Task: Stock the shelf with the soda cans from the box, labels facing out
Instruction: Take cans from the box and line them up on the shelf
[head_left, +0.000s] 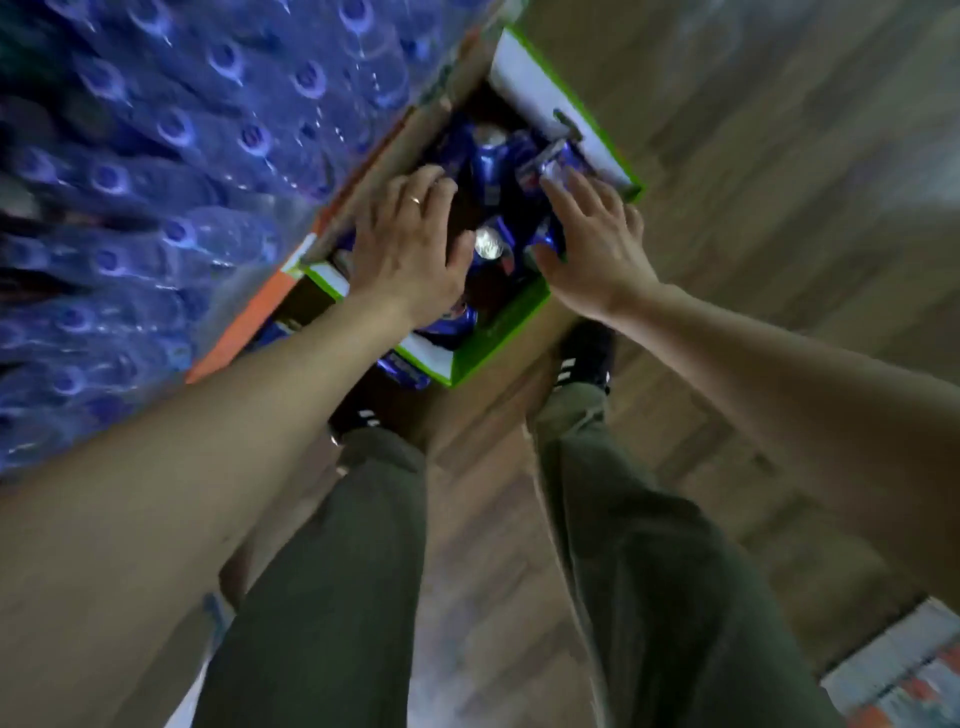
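An open cardboard box (498, 332) with green edges and white flaps stands on the floor in front of my feet. Several blue soda cans (491, 156) fill it, some upright with silver tops (488, 243) showing, one tilted at the far right (553, 163). My left hand (405, 244) hovers palm down over the box's left half, fingers spread and bent slightly down, thumb beside a silver can top. My right hand (592, 244) lies spread over the right half, fingertips touching the tilted can. Neither hand plainly grips a can. No shelf is visible.
Shrink-wrapped packs of water bottles with blue caps (156, 182) are stacked at the left on an orange-edged tray (249, 322), right against the box. Wooden floor (779, 182) stretches to the right. My legs in olive trousers (649, 571) stand below; another printed carton (904, 670) sits bottom right.
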